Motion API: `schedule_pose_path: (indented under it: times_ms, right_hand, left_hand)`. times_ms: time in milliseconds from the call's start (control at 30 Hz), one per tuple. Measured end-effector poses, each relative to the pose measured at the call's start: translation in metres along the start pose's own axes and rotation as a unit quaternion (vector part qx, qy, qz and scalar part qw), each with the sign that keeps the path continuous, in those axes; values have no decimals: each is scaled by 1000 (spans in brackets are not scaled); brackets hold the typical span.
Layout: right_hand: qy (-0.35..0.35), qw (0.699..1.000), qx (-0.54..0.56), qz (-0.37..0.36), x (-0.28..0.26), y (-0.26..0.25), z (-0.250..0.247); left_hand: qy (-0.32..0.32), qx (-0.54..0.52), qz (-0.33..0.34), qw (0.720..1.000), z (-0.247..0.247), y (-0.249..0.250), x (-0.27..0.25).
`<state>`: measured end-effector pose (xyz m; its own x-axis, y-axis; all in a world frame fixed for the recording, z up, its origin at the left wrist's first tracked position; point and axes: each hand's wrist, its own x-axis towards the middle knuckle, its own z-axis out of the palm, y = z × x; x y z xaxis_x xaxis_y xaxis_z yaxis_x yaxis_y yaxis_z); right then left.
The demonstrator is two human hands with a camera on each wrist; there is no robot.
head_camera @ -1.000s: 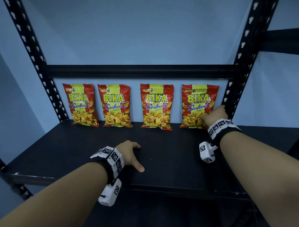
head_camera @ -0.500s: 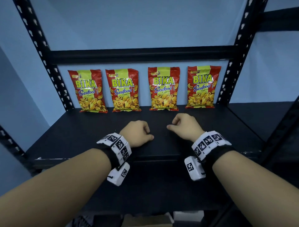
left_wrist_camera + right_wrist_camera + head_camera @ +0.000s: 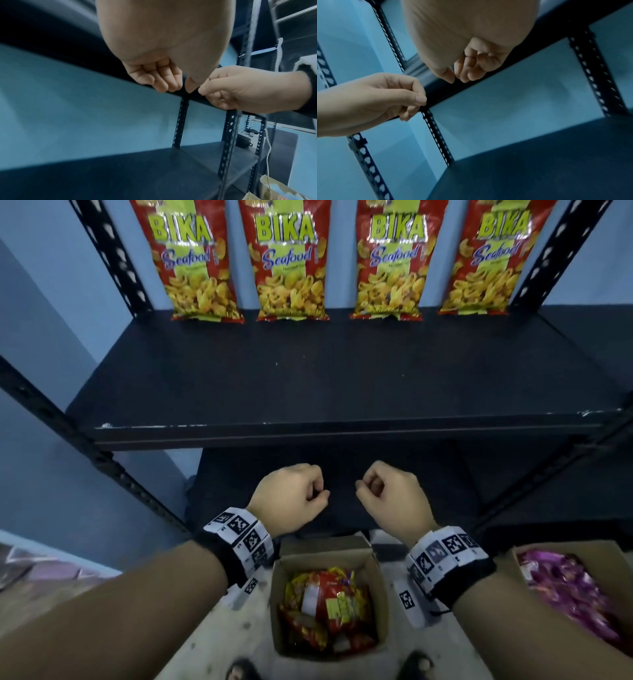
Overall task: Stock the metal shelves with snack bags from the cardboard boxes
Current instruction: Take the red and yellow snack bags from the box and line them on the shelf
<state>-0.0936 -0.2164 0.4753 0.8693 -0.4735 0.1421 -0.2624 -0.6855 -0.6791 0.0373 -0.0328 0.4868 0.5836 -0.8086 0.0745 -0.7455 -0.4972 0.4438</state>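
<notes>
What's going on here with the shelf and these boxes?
A person is stocking a black metal shelf with snack bags. Four red and yellow bags stand in a row at the back. The left hand and right hand hang loosely curled and hold nothing, above an open cardboard box of the same snacks. A second box holds purple packets.

Black wristbands [image 3: 219,556] with white fiducial tags

snack bags on shelf [image 3: 342,378]: 4 [image 3: 202,265] | cardboard boxes: 2 [image 3: 329,556] | hands: 2 [image 3: 291,498]
</notes>
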Motion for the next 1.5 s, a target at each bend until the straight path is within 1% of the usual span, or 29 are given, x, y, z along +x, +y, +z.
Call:
schedule_pose_path:
  times_ms: [100, 200, 267, 367, 433, 500, 567, 633, 700, 767, 900, 1000, 1100, 1167, 1233, 1333, 1433, 1500]
  right_hand:
    - [-92, 991, 2, 94, -20, 41, 35]
    - [-159, 974, -12, 162, -43, 94, 74]
    - [-213, 955, -53, 198, -57, 127, 101]
    - [-298, 924, -76, 229, -75, 182, 146]
    - [-349, 901, -91, 243, -86, 222, 183]
    - [-400, 877, -93, 249, -92, 257, 222]
    - [-435, 859, -91, 254, -89, 288, 263]
    - [-456, 849, -117, 240, -83, 328, 311]
    - [-463, 847, -130, 228, -76, 374, 365]
    - [-480, 841, -97, 230, -75, 421, 415]
    - [-498, 835, -70, 224, -67, 459, 470]
    - [-508, 837, -84, 183, -65, 493, 510]
    - [-506, 846, -119, 119, -61, 509, 531]
    - [-504, 847, -143, 91, -60, 513, 537]
    - [-513, 842, -148, 73, -62, 516, 538]
    - [-508, 848, -143, 50, -64, 514, 536]
    - [-508, 848, -134, 64, -67, 498, 520]
    - [-512, 844, -140, 77, -73, 485, 501]
  left_hand:
    - [-75, -46, -87, 992, 54, -33, -15]
    - [-151, -82, -159, 972, 112, -64, -33]
    - [-197, -81, -200, 956, 156, -84, -43]
    - [-238, -90, -269, 929, 224, -111, -57]
    - [-242, -120, -309, 912, 269, -128, -65]
    - [-250, -136, -333, 899, 313, -147, -70]
    - [-268, -140, -335, 893, 361, -174, -68]
    - [-280, -147, -338, 886, 411, -203, -63]
    - [-282, -125, -330, 892, 461, -230, -59]
    - [-280, -104, -308, 903, 509, -251, -56]
    - [-291, -70, -248, 921, 601, -289, -42]
    - [-281, -49, -231, 930, 652, -316, -32]
    - [-284, 9, -203, 937, 682, -330, -27]
    - [-305, 48, -182, 933, 695, -337, -26]
    - [-327, 68, -171, 927, 696, -339, -25]
    - [-338, 85, -176, 921, 685, -333, -22]
    - [-365, 88, -186, 908, 670, -323, -24]
    - [-379, 87, -182, 903, 649, -309, -26]
